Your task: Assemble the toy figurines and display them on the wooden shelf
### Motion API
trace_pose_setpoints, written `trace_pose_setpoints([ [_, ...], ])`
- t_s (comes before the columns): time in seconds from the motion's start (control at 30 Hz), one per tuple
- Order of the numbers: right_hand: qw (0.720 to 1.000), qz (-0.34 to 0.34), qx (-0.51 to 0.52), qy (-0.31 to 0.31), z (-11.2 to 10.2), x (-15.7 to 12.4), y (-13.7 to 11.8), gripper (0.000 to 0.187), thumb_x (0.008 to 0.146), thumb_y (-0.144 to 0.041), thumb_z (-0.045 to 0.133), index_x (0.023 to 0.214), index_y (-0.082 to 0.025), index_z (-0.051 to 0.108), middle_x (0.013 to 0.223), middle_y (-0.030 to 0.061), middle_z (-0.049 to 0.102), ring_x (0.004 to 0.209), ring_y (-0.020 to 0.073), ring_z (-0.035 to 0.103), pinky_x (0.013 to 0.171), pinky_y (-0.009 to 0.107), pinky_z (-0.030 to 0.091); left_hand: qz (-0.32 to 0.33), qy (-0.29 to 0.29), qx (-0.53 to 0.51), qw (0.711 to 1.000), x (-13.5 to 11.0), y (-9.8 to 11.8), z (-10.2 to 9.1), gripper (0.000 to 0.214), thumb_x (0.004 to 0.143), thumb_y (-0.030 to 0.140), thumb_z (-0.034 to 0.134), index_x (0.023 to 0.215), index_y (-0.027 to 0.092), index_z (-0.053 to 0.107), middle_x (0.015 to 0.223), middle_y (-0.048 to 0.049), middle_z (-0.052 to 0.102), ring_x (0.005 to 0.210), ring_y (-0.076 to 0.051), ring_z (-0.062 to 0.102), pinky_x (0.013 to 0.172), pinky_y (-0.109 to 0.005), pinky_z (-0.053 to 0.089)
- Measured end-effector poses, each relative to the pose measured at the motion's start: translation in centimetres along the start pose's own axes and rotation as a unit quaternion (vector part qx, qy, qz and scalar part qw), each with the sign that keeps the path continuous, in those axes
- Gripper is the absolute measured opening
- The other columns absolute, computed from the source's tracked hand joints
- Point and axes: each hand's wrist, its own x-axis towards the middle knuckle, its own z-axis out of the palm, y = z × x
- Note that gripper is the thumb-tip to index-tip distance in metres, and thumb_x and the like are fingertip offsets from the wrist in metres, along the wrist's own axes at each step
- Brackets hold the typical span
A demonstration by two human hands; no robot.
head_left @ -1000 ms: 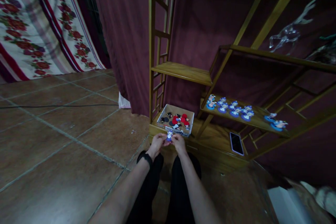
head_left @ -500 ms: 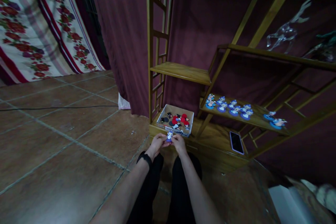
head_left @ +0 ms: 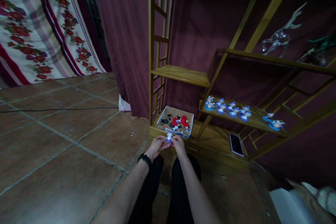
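Observation:
Between my two hands is a small purple-and-white figurine [head_left: 169, 136] on a round purple base, held upright in front of the box. My left hand [head_left: 158, 145] has its fingers closed on the figurine's left side. On the other side, my right hand [head_left: 178, 143] pinches it with thumb and fingers. Just beyond them an open cardboard box [head_left: 191, 120] holds several red, black and white figurines [head_left: 181, 120]. Similar purple figurines [head_left: 233, 111] stand in rows on the shelf to the right, with blue-based figurines [head_left: 209, 104] at both ends.
The wooden display shelf [head_left: 181, 74] rises ahead. A phone [head_left: 236, 144] lies on its lower board at right. A clear glass deer [head_left: 280, 38] stands on the upper right shelf. A black cable [head_left: 60, 108] crosses the tiled floor. A white box [head_left: 287, 204] sits at lower right.
Both hands keep the figurine in nearly the same place, and its front shows a little more upright. The camera view has shifted slightly.

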Motion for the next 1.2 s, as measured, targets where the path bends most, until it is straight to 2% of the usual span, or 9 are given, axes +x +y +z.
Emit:
trace_pose_setpoints([
  [0.4,1.000,-0.013,0.009,0.001,0.1,0.1,0.3,0.015,0.062,-0.033,0.057,0.066,-0.019,0.053,0.062,-0.0028,0.058,0.059,0.0147,0.057,0.055,0.027,0.047,0.020,0.013,-0.018,1.000,0.1,-0.3,0.1,0.003,0.077,0.010,0.056,0.079,0.010,0.054,0.064,-0.0086,0.065,0.055,-0.014,0.065,0.056,-0.022,0.055],
  [0.63,0.998,-0.039,-0.035,-0.017,0.0,0.2,0.7,0.013,0.063,-0.026,0.055,0.074,-0.020,0.055,0.072,-0.0014,0.063,0.070,0.0161,0.060,0.063,0.027,0.048,0.032,0.032,-0.018,0.999,0.3,-0.5,0.0,0.011,0.077,0.007,0.056,0.084,0.012,0.051,0.066,-0.0057,0.065,0.054,-0.013,0.064,0.057,-0.026,0.056],
  [0.77,0.998,-0.024,-0.049,-0.019,0.1,-0.1,0.5,0.015,0.063,-0.030,0.056,0.076,-0.021,0.057,0.073,-0.0016,0.064,0.067,0.0156,0.060,0.059,0.027,0.048,0.033,0.045,-0.024,0.998,0.3,-0.4,0.1,0.009,0.076,0.006,0.056,0.081,0.011,0.052,0.062,-0.0048,0.063,0.054,-0.013,0.064,0.056,-0.024,0.055],
  [0.87,0.998,-0.023,-0.049,-0.018,0.1,-0.3,0.2,0.018,0.065,-0.034,0.054,0.076,-0.021,0.059,0.072,-0.0019,0.064,0.065,0.0154,0.060,0.057,0.027,0.048,0.032,0.039,-0.032,0.998,0.3,-0.3,0.1,0.006,0.076,0.006,0.057,0.080,0.010,0.055,0.064,-0.0057,0.064,0.052,-0.012,0.063,0.055,-0.022,0.055],
  [1.07,0.995,-0.057,-0.083,0.004,-0.1,-0.3,-0.3,0.013,0.066,-0.032,0.053,0.069,-0.022,0.061,0.068,-0.0014,0.065,0.067,0.0170,0.059,0.062,0.028,0.047,0.012,0.003,-0.012,1.000,0.1,0.0,0.2,0.008,0.073,0.011,0.062,0.079,0.009,0.058,0.066,-0.0084,0.066,0.054,-0.014,0.064,0.054,-0.022,0.054],
  [1.2,0.992,-0.064,-0.106,0.007,-0.3,-0.3,-0.3,0.013,0.066,-0.031,0.053,0.068,-0.023,0.063,0.066,-0.0019,0.065,0.066,0.0175,0.059,0.063,0.028,0.046,0.016,0.012,0.012,1.000,0.0,-0.1,0.4,0.006,0.072,0.011,0.062,0.077,0.009,0.059,0.062,-0.0090,0.066,0.051,-0.014,0.064,0.052,-0.021,0.054],
])
